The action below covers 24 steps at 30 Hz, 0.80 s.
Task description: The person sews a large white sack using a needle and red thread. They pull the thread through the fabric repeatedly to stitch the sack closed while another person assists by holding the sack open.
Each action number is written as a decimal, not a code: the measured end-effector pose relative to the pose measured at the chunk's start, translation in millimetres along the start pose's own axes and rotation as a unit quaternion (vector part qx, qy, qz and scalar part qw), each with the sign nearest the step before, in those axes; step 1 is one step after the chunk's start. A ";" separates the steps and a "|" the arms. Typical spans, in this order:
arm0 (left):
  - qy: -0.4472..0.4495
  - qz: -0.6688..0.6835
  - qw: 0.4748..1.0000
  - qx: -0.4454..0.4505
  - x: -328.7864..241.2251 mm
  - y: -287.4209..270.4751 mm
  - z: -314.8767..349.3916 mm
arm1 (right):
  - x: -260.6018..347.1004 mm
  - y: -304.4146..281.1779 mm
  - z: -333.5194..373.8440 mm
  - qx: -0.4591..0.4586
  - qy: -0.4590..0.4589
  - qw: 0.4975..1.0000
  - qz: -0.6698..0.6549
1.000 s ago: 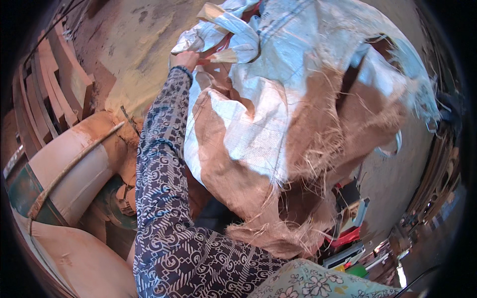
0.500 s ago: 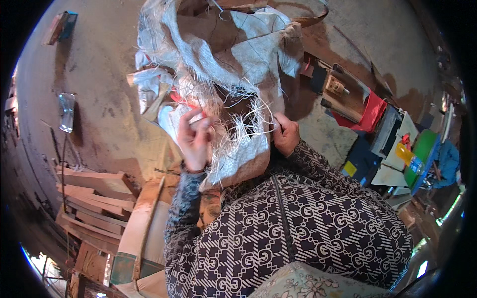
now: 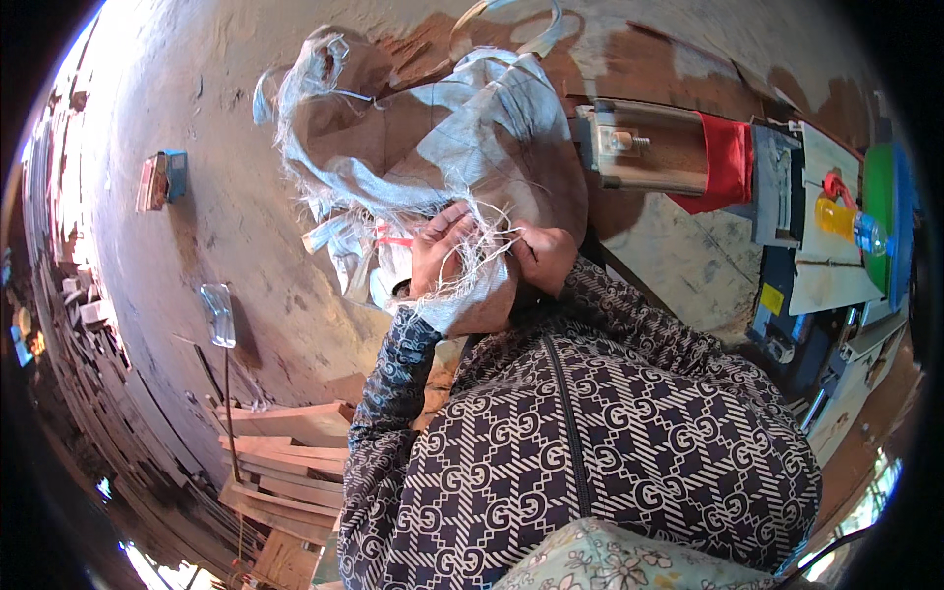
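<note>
A worn, whitish woven plastic sack (image 3: 521, 138) hangs bunched in front of me, torn and ragged along its edges. Loose frayed strands (image 3: 488, 242) stick out of the tear between my hands. My left hand (image 3: 438, 254) has its fingers curled onto these strands from the left. On the other side my right hand (image 3: 547, 260) pinches the torn edge of the sack, thumb toward the strands. Part of the left fingertips is covered by the strands. Bits of red and white material (image 3: 388, 246) show beside my left wrist.
To the right stands a machine bench with a metal bolt (image 3: 629, 143), a red cloth (image 3: 726, 162) and a yellow bottle (image 3: 836, 218) near a green basin (image 3: 880, 206). Cut boards (image 3: 285, 457) are stacked at lower left. A block (image 3: 162, 182) and a clear tray (image 3: 218, 313) are at left.
My left hand has moved right and up from the sack's left side, closing on the frayed strands. My right hand stays on the torn edge. The view has turned, shifting the surroundings.
</note>
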State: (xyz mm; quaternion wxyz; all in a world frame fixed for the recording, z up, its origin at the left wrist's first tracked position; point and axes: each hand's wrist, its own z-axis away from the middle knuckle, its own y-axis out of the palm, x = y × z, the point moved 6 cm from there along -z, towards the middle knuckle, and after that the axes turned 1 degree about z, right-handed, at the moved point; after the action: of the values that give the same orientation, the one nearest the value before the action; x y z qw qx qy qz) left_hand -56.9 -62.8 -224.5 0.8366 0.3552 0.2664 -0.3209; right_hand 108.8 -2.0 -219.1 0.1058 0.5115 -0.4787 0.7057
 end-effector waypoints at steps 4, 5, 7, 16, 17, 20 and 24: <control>-0.149 0.060 0.986 0.054 -8.3 -1.7 0.1 | 3.9 1.7 -12.5 0.037 0.015 0.996 0.077; -0.169 0.044 0.984 0.036 -21.8 4.7 5.5 | 4.9 0.6 -15.6 0.056 0.024 0.995 0.077; -0.184 0.021 0.982 0.019 -41.1 23.6 15.7 | 8.6 -3.1 -21.4 0.099 0.043 0.991 0.073; -0.125 -0.185 0.975 0.013 6.4 -4.4 -23.1 | 28.0 -3.3 -31.0 0.161 -0.049 0.962 0.216; -0.103 -0.229 0.963 0.095 6.3 -9.4 -23.8 | 28.1 -2.6 -27.1 0.168 -0.032 0.962 0.211; -0.109 -0.283 0.951 0.061 15.0 -27.9 -8.5 | 27.2 2.9 -13.6 0.141 -0.075 0.973 0.168; -0.078 -0.089 0.988 0.096 24.8 -35.5 5.5 | 24.5 5.5 -12.3 0.144 -0.048 0.975 0.160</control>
State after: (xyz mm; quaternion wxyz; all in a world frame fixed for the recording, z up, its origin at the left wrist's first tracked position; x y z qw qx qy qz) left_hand -65.3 -95.0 -252.9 0.7850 0.3831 0.1989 -0.4444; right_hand 86.5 -3.5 -202.2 -0.1063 0.4713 -0.4520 0.7499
